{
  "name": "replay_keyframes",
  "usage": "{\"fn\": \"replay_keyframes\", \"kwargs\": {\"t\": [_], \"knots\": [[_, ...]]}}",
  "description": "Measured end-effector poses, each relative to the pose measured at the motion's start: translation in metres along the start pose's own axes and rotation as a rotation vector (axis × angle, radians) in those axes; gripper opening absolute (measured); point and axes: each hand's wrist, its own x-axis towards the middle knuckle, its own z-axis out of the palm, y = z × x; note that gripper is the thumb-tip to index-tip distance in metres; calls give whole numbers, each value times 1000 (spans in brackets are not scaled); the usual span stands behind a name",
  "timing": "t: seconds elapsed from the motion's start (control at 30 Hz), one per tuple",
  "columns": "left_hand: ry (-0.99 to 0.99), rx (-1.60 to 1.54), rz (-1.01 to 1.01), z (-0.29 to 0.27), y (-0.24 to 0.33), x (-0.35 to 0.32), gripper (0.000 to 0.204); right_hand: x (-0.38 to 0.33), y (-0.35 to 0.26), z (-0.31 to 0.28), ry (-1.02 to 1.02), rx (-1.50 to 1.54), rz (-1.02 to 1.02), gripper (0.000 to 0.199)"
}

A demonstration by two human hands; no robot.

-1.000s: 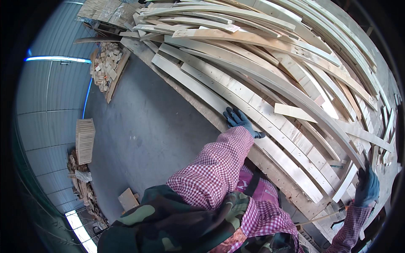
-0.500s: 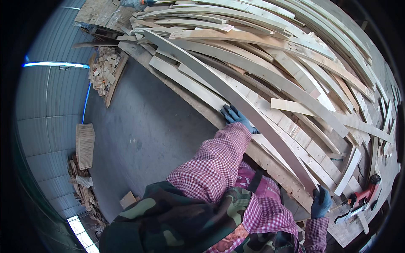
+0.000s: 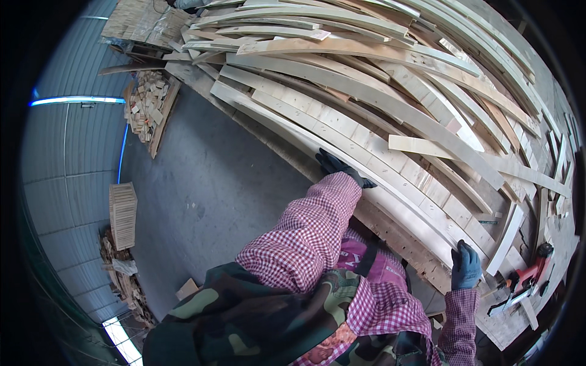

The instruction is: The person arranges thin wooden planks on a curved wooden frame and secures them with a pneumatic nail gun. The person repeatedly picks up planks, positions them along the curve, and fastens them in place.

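A long, curved pale wooden board [image 3: 403, 215] lies along the near edge of the bench, against other curved strips. My left hand [image 3: 343, 168], in a dark blue-grey glove, rests at the board's near side about midway along, fingers stretched and spread. At the board's near right end is my right hand [image 3: 467, 266], gloved too, its fingers bent over the end and closed on it; the fingertips' underside is hidden. Just beyond runs a jointed wooden strip [image 3: 360, 141] with small staple-like marks. A red and black power tool [image 3: 530, 272] lies right of my right hand.
Many curved wooden strips [image 3: 366, 100] cover the bench in a loose pile. A short pale slat [image 3: 505, 239] lies near the tool. Left, on the grey floor [image 3: 207, 183], are a heap of wood offcuts [image 3: 148, 105] and a stack of slats [image 3: 122, 215].
The long curved board, slanting across the strips before, has come down toward me and now lies along the bench's near edge. My right hand has risen slightly; my left stays at nearly the same place.
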Motion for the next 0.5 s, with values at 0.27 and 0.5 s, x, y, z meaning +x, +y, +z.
{"fn": "replay_keyframes", "kwargs": {"t": [0.27, 0.5], "knots": [[14, 9, 3, 3, 1, 0, 147, -8, -20, 24, -94, -4, -30, 31], [50, 98, 20, 21, 15, 30, 147, -3, -24, 40, -139, 137, 128, 30]]}}
